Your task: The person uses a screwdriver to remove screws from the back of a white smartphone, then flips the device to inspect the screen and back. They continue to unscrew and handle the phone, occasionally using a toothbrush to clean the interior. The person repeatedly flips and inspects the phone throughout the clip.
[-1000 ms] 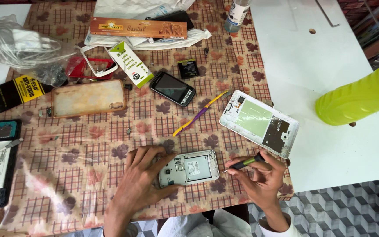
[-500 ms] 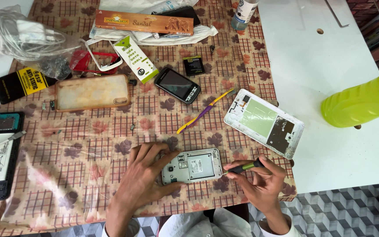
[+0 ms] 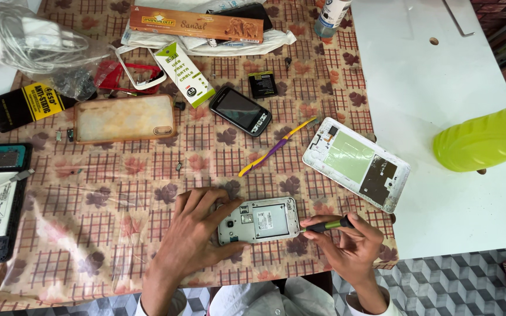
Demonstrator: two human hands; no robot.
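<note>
So near the front edge of the tablecloth [image 3: 147, 193], about the middle, there's an opened-up white phone [image 3: 259, 220] lying back side up with its cover off and the insides showing. The left hand [image 3: 197, 231] is laid on its left end, fingers spread a bit and pressing it flat against the cloth. The right hand [image 3: 349, 246] is pinching a small screwdriver [image 3: 326, 225] with a green and black handle between thumb and fingertips, the tip pointing left at the phone's right edge, right up against it or just about; can't tell if it's actually touching. Just beyond that hand, toward the right edge of the cloth, sits a white phone frame [image 3: 355, 164] with a greenish panel, tilted. Between that and the middle lies a purple and yellow toothbrush [image 3: 276, 147], also on a slant. Further back there's a small black phone [image 3: 240, 111] face up, a square black battery [image 3: 262, 85], and a clear phone case [image 3: 124, 119] off to the left. A long brown box [image 3: 194, 24] runs along the far edge. Off the cloth on the white tabletop [image 3: 440, 82] at the right edge there's a lime green plastic thing [image 3: 487, 140], only partly in view.
</note>
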